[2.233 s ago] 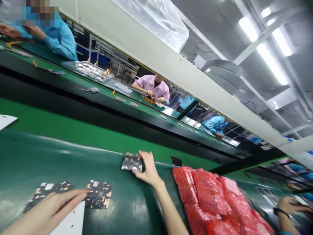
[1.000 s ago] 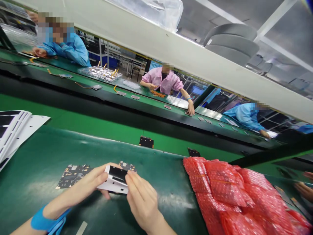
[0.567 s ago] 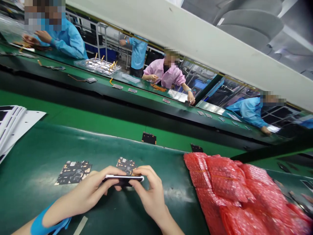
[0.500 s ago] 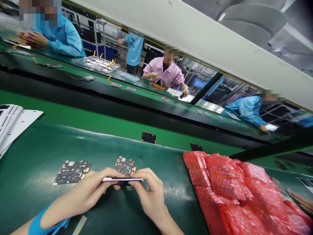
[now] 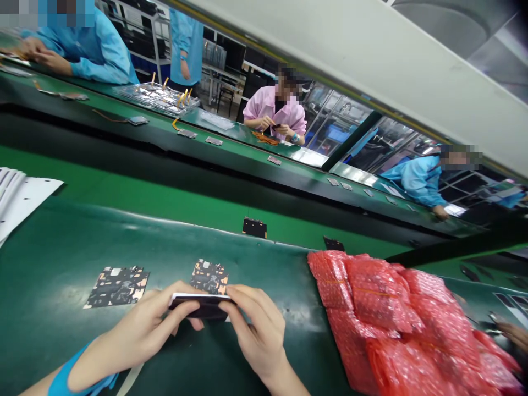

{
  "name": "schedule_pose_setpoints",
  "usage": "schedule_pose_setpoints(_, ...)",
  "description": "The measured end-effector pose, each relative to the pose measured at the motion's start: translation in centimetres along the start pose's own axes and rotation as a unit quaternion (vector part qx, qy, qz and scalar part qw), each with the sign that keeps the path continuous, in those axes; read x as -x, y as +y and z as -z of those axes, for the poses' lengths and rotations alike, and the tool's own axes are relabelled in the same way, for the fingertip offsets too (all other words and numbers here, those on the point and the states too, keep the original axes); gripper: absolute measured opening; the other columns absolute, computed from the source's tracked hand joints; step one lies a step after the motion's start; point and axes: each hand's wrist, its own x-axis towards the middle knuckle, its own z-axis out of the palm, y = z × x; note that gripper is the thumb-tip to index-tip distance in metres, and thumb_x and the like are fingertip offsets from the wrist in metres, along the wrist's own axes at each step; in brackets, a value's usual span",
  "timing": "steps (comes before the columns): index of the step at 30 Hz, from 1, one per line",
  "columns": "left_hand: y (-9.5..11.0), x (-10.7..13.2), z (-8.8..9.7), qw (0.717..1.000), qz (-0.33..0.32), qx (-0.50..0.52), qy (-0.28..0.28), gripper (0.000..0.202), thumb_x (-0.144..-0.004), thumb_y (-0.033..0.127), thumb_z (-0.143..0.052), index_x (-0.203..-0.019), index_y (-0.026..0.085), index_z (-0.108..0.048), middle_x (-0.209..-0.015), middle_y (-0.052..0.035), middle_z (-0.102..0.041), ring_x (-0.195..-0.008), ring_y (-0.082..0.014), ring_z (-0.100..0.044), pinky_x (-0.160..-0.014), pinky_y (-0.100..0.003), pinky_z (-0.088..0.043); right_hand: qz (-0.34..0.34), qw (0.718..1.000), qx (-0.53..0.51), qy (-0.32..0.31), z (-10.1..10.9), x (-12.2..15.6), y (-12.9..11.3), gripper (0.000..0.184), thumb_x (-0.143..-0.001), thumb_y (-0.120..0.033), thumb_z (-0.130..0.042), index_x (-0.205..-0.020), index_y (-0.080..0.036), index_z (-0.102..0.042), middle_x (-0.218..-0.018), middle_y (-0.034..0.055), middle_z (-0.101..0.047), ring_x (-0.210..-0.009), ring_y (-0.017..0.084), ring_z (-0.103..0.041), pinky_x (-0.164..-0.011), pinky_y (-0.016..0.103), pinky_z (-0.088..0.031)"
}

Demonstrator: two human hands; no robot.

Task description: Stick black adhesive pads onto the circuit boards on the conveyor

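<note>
Both my hands grip a thin black board with a white upper edge, tilted so that its dark face shows. My left hand, wearing a blue wristband, pinches its left end with the thumb on the dark face. At the right end, my right hand holds it between thumb and fingers. Just beyond the held board lies a black circuit board with copper-coloured patches, partly hidden by my hands. Another such circuit board rests to the left of it, beyond my left forearm.
Red bubble-wrap bags are heaped on the right of the green bench. White sheets lie at the left. Dark boards sit on the green strip beyond the bench. Co-workers sit at a line opposite; another person's hand shows far right.
The board in my hands has tilted from nearly edge-on so that more of its dark face shows. Across the line, the co-worker in pink has brought both hands together.
</note>
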Motion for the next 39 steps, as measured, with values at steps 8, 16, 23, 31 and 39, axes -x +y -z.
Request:
schedule_pose_setpoints(8,0.5,-0.9,-3.0,0.931,0.197,0.301,0.063,0.078,-0.087,0.083,-0.063,-0.127,0.017,-0.051,-0.075,-0.0056,-0.074,-0.060,-0.0175,-0.068,-0.050,-0.021,-0.055,0.141,0.982,0.116,0.039,-1.3,1.9,2.4,0.026,-0.102,-0.009,-0.058,-0.118,-0.020,-0.076,-0.114,0.0129,-0.083,-0.118,0.029,-0.077,-0.090,0.038,-0.070)
schedule_pose_setpoints(16,1.8,-2.2,-1.0,0.846,0.315,0.426,0.063,0.083,-0.059,0.073,-0.091,-0.109,0.011,-0.070,-0.087,-0.0129,-0.075,-0.074,-0.0232,-0.069,-0.050,-0.025,-0.058,0.183,0.977,0.108,-0.004,-1.4,1.7,3.0,0.018,-0.102,-0.015,-0.065,-0.102,-0.025,-0.080,-0.113,0.0074,-0.083,-0.130,0.024,-0.070,-0.104,0.035,-0.063)
schedule_pose_setpoints(23,-0.7,-1.8,0.3,0.884,0.286,0.345,0.136,0.086,-0.064,0.076,-0.088,-0.121,0.017,-0.064,-0.103,-0.0091,-0.074,-0.087,-0.0240,-0.073,-0.063,-0.024,-0.062,0.171,0.985,0.005,-0.030,0.8,1.7,1.0,0.028,-0.108,-0.017,-0.060,-0.089,-0.028,-0.077,-0.082,-0.0055,-0.081,-0.089,0.011,-0.077,-0.110,0.029,-0.057)
schedule_pose_setpoints(31,-2.7,0.5,5.9,0.990,0.086,0.094,-0.058,0.050,-0.095,0.068,-0.063,-0.095,0.021,-0.080,-0.128,-0.0083,-0.074,-0.119,-0.0276,-0.069,-0.101,-0.030,-0.058,-0.134,0.990,-0.033,0.034,1.8,0.0,1.7,0.017,-0.095,-0.009,-0.073,-0.095,-0.024,-0.081,-0.083,0.0007,-0.078,-0.072,0.015,-0.075,-0.064,0.021,-0.061)
schedule_pose_setpoints(39,-0.5,-0.8,0.7,0.996,-0.033,-0.071,-0.040,0.039,-0.108,0.044,-0.050,-0.090,0.022,-0.077,-0.094,0.0004,-0.079,-0.088,-0.0128,-0.075,-0.080,-0.015,-0.054,-0.160,0.982,-0.091,-0.040,0.2,-0.1,2.0,0.028,-0.094,-0.007,-0.071,-0.107,-0.028,-0.084,-0.091,0.0012,-0.080,-0.079,0.014,-0.076,-0.073,0.020,-0.062)
